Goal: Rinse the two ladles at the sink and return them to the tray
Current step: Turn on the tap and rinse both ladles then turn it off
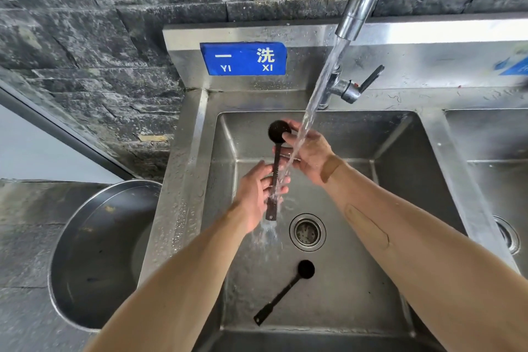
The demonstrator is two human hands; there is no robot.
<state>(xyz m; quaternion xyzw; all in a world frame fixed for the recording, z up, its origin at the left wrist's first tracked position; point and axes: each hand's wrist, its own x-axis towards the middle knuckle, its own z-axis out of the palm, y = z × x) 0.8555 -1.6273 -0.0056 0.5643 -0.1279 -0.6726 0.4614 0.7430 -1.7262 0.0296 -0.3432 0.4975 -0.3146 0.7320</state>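
Your left hand (254,194) grips the handle of a dark ladle (275,168) at frame centre, under the tap's water stream (317,100). Your right hand (310,151) pinches its bowl. The second ladle (285,291) lies on the sink (357,280) floor, lower centre. A round metal tray (94,251) sits lower left.

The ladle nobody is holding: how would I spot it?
Find the steel sink under the running tap. Below the round drain, a dark ladle lies flat on the basin floor, untouched, unlike the one held under the water.
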